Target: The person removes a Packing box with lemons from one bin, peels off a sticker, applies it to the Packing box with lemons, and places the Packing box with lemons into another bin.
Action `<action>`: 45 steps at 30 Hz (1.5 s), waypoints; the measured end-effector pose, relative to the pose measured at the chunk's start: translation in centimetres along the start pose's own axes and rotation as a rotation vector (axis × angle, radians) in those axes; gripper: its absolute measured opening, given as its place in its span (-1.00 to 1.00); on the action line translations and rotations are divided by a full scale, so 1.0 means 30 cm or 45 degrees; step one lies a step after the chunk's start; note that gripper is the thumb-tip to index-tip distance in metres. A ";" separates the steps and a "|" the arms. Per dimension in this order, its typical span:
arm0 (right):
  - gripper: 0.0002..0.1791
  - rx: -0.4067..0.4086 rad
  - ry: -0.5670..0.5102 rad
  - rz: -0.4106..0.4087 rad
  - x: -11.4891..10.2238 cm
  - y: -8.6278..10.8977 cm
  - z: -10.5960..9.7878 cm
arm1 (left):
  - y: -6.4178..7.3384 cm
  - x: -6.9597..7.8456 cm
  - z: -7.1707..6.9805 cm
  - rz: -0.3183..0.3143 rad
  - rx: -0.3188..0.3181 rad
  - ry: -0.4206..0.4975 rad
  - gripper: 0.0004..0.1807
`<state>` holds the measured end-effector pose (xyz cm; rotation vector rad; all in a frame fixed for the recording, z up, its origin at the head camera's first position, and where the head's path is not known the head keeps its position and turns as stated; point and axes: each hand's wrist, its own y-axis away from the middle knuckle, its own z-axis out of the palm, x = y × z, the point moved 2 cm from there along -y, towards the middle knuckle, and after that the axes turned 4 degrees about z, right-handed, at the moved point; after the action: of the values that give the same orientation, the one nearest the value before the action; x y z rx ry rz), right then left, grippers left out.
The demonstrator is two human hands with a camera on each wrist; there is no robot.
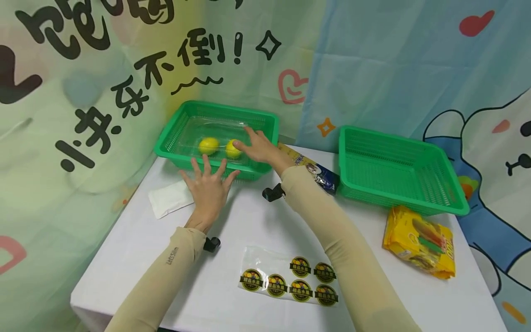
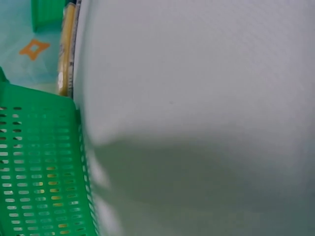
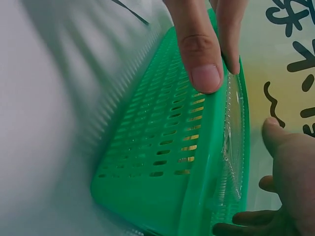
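Observation:
A green plastic basket (image 1: 174, 156) stands at the back left of the table, with a clear plastic container (image 1: 195, 127) inside. Two yellow lemons (image 1: 209, 146) show in the container. My left hand (image 1: 209, 193) is at the basket's front side, fingers spread and straight; in the right wrist view its thumb (image 3: 204, 73) overlaps the front rim, though contact is hard to judge. Over the basket's right end, my right hand (image 1: 260, 147) reaches with extended fingers, its thumb in front of the right lemon. Neither hand grips anything. The left wrist view shows only basket and table.
A white packet (image 1: 170, 200) lies left of my left hand. Round fruit stickers on a clear sheet (image 1: 265, 256) lie at the front. Behind my right forearm is a blue and gold packet (image 1: 321, 175). A second green basket (image 1: 377, 170) and a yellow snack bag (image 1: 421, 244) are on the right.

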<state>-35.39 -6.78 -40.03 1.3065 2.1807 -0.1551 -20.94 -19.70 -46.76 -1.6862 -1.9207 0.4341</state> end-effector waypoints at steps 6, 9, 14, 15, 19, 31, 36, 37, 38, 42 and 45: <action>-0.09 -0.031 -0.015 0.018 0.004 -0.018 0.003 | 0.002 0.003 0.009 0.015 0.078 -0.056 -0.33; -0.08 -0.041 -0.028 0.031 0.005 -0.021 0.005 | 0.003 0.003 0.009 0.019 0.085 -0.069 -0.32; -0.08 -0.048 -0.064 0.050 0.008 -0.023 0.008 | 0.001 0.004 0.010 0.022 0.095 -0.080 -0.30; -0.08 -0.048 -0.078 0.057 0.011 -0.025 0.009 | 0.001 0.004 0.011 0.022 0.095 -0.078 -0.29; -0.09 -0.040 -0.142 0.104 0.024 -0.033 0.019 | 0.000 0.007 0.009 0.027 0.086 -0.049 -0.27; -0.18 0.021 -0.432 0.141 0.039 -0.053 0.036 | -0.008 0.002 0.001 0.045 0.114 -0.080 -0.25; -0.25 -0.013 -0.590 0.176 0.037 -0.050 0.033 | -0.010 0.002 0.005 0.065 0.141 -0.097 -0.24; -0.26 -0.020 -0.599 0.184 0.036 -0.048 0.034 | -0.009 0.002 0.006 0.069 0.142 -0.103 -0.24; -0.28 -0.028 -0.603 0.194 0.035 -0.047 0.034 | -0.009 0.002 0.006 0.073 0.142 -0.112 -0.24; -0.32 -0.029 -0.595 0.196 0.032 -0.041 0.038 | -0.007 0.001 0.006 0.082 0.134 -0.133 -0.25; -0.35 0.016 -0.558 0.172 0.031 -0.040 0.048 | -0.007 0.000 0.005 0.078 0.127 -0.140 -0.25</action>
<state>-36.11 -7.22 -41.94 1.2819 1.7206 -0.3658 -21.20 -19.72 -46.75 -1.6907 -1.8951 0.6481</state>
